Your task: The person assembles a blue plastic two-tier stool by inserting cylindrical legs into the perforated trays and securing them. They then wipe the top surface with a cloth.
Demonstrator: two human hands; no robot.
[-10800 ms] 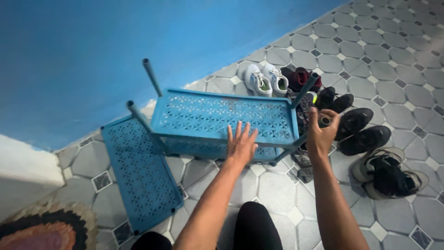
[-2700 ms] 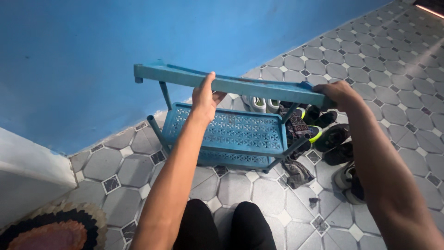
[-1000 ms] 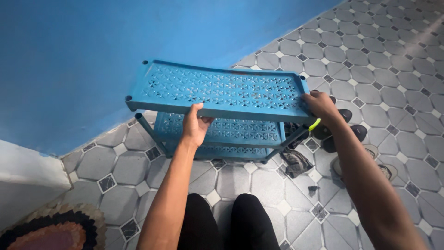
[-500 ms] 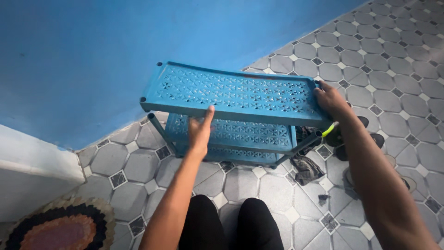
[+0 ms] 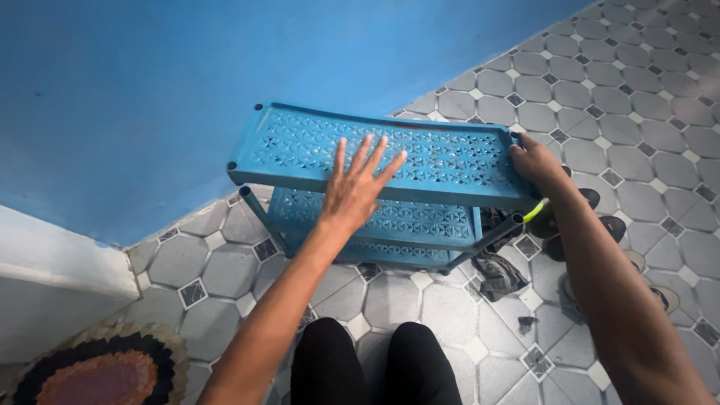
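A blue plastic rack stands on the tiled floor in front of my knees, against a blue wall. Its perforated top shelf (image 5: pixel 300 146) lies flat above a lower shelf (image 5: pixel 420 221) on thin blue posts. My left hand (image 5: pixel 356 187) rests flat on the top shelf's middle, fingers spread. My right hand (image 5: pixel 536 165) grips the top shelf's right end at the corner.
Dark shoes (image 5: pixel 592 217) lie on the floor behind and to the right of the rack, partly hidden by my right arm. A dark crumpled thing (image 5: pixel 499 274) sits by the rack's right foot. A round braided rug (image 5: pixel 90 371) shows at bottom left, beside a white ledge (image 5: pixel 52 285).
The top shelf, tilted and held up a second ago, now lies level on the posts. My left hand moved from its front edge onto its top surface.
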